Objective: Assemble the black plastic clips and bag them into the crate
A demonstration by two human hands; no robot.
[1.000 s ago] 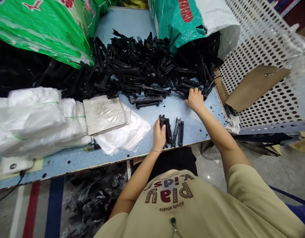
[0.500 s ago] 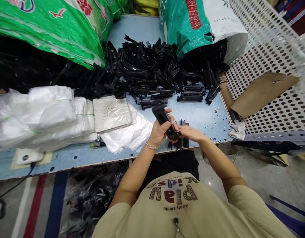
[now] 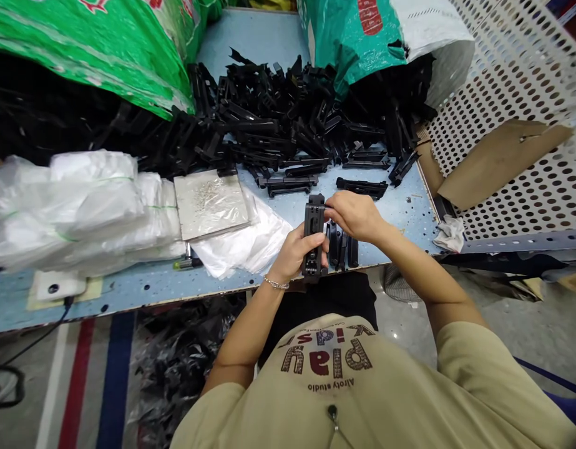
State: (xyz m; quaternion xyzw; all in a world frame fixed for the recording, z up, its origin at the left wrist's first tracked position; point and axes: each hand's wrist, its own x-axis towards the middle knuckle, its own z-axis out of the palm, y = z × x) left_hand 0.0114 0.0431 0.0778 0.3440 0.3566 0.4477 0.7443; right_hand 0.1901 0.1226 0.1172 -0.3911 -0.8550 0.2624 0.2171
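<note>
Several bundles of clear plastic bags (image 3: 86, 209) are stacked at the left of the frame, below a green sack (image 3: 123, 56). Beside them, a film-covered board (image 3: 213, 202) is laid partly over loose clear bags (image 3: 250, 240). Across the upper middle, a heap of black plastic parts (image 3: 273, 125) is spread over the blue tabletop (image 3: 250, 34). Just below the centre of the frame, one long black plastic part (image 3: 314, 227) is held roughly upright by the left hand (image 3: 290, 252), its lower half clasped between thumb and fingers. A small row of similar parts (image 3: 344, 246) is set close to its right, by the table edge. The upper right side of the held part is met by the bent, narrowly gathered fingers of the right hand (image 3: 356, 215); whether anything is pinched there cannot be told. For good handling, the lower half should be kept firmly supported, the upper end left visible, and light, even pressure applied so that the narrow edges are not twisted. Farther right, brown cardboard (image 3: 503, 162) is seen against a perforated white panel (image 3: 507, 75).
</note>
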